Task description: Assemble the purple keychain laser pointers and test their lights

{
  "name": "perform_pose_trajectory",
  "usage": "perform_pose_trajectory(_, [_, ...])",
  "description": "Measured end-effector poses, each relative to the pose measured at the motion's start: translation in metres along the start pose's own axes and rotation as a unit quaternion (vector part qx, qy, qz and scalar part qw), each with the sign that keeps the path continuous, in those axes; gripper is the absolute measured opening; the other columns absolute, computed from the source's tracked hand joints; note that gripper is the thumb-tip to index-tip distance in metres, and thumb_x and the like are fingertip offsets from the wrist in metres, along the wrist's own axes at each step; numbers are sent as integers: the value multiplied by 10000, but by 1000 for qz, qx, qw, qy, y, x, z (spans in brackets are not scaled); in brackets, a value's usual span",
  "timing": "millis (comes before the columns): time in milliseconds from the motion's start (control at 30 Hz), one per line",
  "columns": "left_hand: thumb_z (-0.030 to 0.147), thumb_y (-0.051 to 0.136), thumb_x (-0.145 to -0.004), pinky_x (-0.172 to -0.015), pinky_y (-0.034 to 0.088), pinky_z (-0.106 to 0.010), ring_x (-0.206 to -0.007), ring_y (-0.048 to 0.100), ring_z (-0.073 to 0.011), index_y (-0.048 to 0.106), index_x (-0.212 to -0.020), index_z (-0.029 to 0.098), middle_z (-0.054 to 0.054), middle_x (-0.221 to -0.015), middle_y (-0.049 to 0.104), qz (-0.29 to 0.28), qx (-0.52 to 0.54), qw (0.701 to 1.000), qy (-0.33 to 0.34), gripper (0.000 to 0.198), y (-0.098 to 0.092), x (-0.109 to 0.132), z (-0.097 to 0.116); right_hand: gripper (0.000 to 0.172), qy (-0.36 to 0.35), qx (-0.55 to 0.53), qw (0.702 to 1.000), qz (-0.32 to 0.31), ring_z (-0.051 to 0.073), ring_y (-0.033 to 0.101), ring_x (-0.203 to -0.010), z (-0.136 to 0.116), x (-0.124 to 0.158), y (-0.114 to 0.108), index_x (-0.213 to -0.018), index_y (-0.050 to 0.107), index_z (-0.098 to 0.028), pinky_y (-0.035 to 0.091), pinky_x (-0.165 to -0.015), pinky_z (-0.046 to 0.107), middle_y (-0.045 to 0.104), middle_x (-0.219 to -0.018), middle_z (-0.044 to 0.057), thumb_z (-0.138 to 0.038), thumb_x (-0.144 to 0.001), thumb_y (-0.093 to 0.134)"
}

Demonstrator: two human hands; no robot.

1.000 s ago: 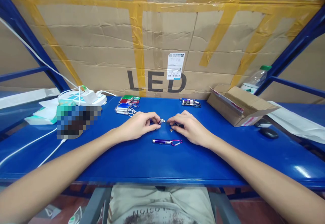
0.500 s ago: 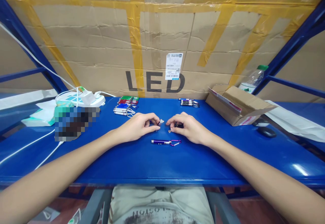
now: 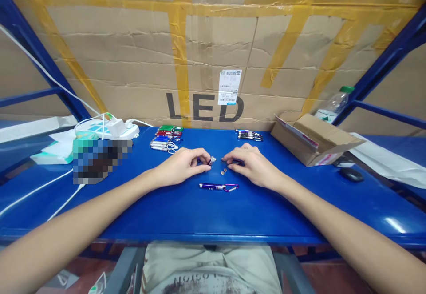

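My left hand (image 3: 181, 166) is closed in a pinch on a small clear plastic piece (image 3: 213, 160), whose exact kind is too small to tell. Facing it across a narrow gap, my right hand (image 3: 249, 164) is curled low over the table. Something dark shows under its fingers, mostly hidden. Two small round button cells (image 3: 223, 172) lie on the table by its thumb, and a tiny dark bit is at the index fingertip. In front of both hands lies a purple penlight (image 3: 212, 187) with a purple carabiner clip (image 3: 232, 188).
Rows of green, red, blue and silver penlights (image 3: 168, 137) lie at the back left, more penlights (image 3: 249, 135) at the back right. An open cardboard box (image 3: 313, 138), a black mouse (image 3: 352, 174) and a bottle (image 3: 334, 105) are right. A power strip (image 3: 124, 129) with cables is left.
My right hand has shifted slightly right and its fingertips have drawn away from the button cells, which now lie uncovered on the table. My left hand keeps its pinch.
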State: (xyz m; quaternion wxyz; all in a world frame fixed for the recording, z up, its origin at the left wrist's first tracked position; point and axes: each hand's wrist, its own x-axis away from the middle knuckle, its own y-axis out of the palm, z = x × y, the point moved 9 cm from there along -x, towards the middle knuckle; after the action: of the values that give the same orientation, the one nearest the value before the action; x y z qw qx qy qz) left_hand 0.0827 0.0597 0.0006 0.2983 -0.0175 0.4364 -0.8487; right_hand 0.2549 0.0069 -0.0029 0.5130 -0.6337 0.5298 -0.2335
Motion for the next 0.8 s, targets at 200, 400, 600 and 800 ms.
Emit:
perform_pose_trajectory(200, [411,706,-1019,-698,453,-256,-712,594,-135,745,-1150,212,4,-922,756,-1,1,1000,0,241,0,0,0,170,4,3,1000,-8,305,617,-1105,0,-1,5,-1186,769,-271,424,-990,463,820,-1192,59,-235,-1047,678])
perform_pose_trajectory(400, [437,694,-1022,-706,468,-264,-702,587,-140,744,-1149,210,1,-899,749,-1,1,1000,2,265,0,0,1,202,10,-38,999,-13,289,629,-1075,1,-2,6,-1189,773,-249,439,-988,455,830,-1107,58,-229,-1027,654])
perform_pose_trajectory(600, [439,694,-1024,-686,460,-261,-679,577,-135,745,-1153,212,7,-874,739,-1,-4,1000,0,266,1,-1,0,202,10,-61,998,-17,293,621,-1073,1,-2,6,-1187,769,-252,430,-976,459,836,-1047,54,-268,-1023,653])
perform_pose_trajectory(800, [429,702,-1020,-712,473,-261,-718,607,-140,744,-1146,207,-4,-932,764,3,0,1000,4,259,0,0,0,177,-11,-48,999,-21,292,616,-1043,-4,-1,3,-1166,777,-258,419,-952,458,836,-1048,63,-301,-1050,650])
